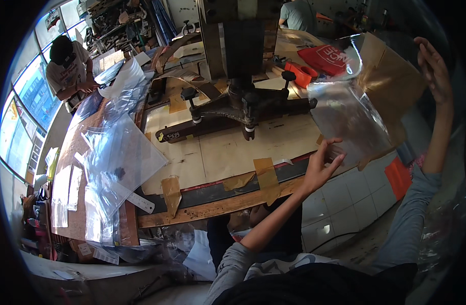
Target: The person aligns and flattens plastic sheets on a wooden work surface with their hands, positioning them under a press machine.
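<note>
My left hand [322, 169] is at the front edge of the work table, its fingers spread beside the near corner of a clear plastic sheet [340, 109]. I cannot tell if the fingertips touch it. Raised at the far right, my right hand [435, 71] has its fingers stretched out, with nothing seen in them. Between my hands lie the clear plastic and a piece of brown paper [390, 68], crinkled and shiny in places. A dark metal press arm with a long bar [223, 124] and black knobs stands over the pale table board [228, 157].
Clear plastic bags [123, 157] and a steel ruler [140, 202] cover a side table on the left. Brown tape [266, 180] crosses the front edge. A red bag [329, 60] and an orange tape dispenser-like object [300, 74] lie behind. Another person [70, 68] works at far left.
</note>
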The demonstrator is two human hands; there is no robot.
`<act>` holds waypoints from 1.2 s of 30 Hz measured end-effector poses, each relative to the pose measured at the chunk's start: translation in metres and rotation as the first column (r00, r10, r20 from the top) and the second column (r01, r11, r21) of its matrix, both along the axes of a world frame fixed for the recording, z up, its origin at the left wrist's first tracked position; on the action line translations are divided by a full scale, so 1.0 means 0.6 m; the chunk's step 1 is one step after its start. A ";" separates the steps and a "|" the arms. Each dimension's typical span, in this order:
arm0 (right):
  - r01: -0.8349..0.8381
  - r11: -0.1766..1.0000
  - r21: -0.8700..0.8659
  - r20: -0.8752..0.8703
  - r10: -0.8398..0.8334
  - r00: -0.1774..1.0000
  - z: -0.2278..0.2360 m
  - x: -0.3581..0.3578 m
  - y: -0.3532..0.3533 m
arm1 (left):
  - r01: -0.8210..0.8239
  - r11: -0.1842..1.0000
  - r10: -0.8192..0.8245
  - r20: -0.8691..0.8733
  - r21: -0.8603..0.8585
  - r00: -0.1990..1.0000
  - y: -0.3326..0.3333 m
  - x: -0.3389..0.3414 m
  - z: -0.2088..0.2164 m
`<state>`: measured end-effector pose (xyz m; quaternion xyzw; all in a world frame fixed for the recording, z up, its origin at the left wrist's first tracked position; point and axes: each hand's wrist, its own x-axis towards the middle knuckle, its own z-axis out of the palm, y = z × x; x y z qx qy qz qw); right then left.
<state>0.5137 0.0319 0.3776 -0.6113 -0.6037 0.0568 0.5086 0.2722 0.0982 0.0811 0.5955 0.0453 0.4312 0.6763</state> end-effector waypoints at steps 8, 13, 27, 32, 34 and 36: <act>-0.260 0.935 -0.242 -0.272 0.192 0.943 -0.256 -0.086 0.059 | 0.203 0.979 -0.206 -0.216 -0.035 0.954 -0.091 -0.355 0.011; -0.381 0.751 -0.540 -0.284 0.264 0.922 -0.461 -0.192 0.168 | 0.084 0.947 -0.173 -0.270 -0.312 0.947 -0.138 -0.458 -0.010; 0.203 0.932 -0.301 0.599 0.019 0.801 -0.540 -0.376 0.033 | -0.332 0.938 0.215 -0.590 -0.096 0.778 -0.077 -0.447 -0.032; 0.182 0.921 -0.345 0.613 0.075 0.786 -0.543 -0.364 0.053 | -0.368 0.922 0.227 -0.611 -0.115 0.758 -0.080 -0.452 -0.022; 0.178 0.905 -0.386 0.618 0.111 0.778 -0.537 -0.369 0.059 | -0.382 0.918 0.246 -0.606 -0.105 0.757 -0.075 -0.456 -0.022; 0.172 0.904 -0.392 0.609 0.115 0.785 -0.536 -0.372 0.064 | -0.385 0.915 0.248 -0.578 -0.125 0.778 -0.070 -0.458 -0.022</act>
